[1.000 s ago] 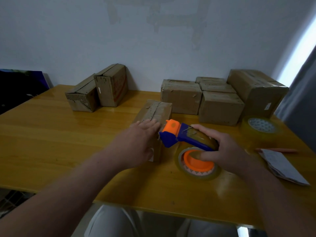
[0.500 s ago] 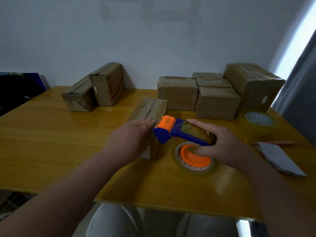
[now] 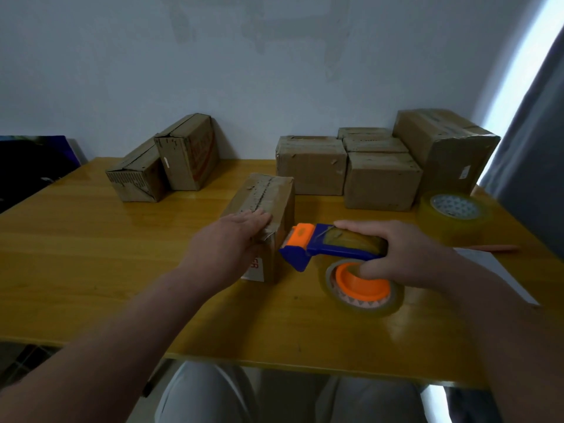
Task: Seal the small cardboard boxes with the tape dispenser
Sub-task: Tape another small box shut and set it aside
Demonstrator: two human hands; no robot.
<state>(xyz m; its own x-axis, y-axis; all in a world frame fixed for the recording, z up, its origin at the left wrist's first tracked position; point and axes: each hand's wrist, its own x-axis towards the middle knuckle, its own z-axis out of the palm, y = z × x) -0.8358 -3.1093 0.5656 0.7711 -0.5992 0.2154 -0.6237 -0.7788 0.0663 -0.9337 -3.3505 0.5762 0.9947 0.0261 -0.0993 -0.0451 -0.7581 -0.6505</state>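
Observation:
A small cardboard box (image 3: pixel 268 196) lies mid-table with a taped seam along its top. My left hand (image 3: pixel 225 239) presses flat on the box's near end, fingers straight. My right hand (image 3: pixel 406 254) grips the blue and orange tape dispenser (image 3: pixel 323 245) by its handle. The dispenser's orange head sits just right of the box's near corner, a short gap away. Its tape roll with an orange hub (image 3: pixel 363 285) hangs low, close to the tabletop.
Two boxes (image 3: pixel 164 166) stand at the back left. Several more boxes (image 3: pixel 381 172) are stacked at the back right. A spare tape roll (image 3: pixel 451 215), a pencil (image 3: pixel 491 248) and a folded paper (image 3: pixel 500 273) lie on the right. The yellow table's (image 3: pixel 91 254) front edge runs near my lap.
The dispenser's head has drawn back off the box's near end, to its right and a little toward me. My left hand stays pressed on the box.

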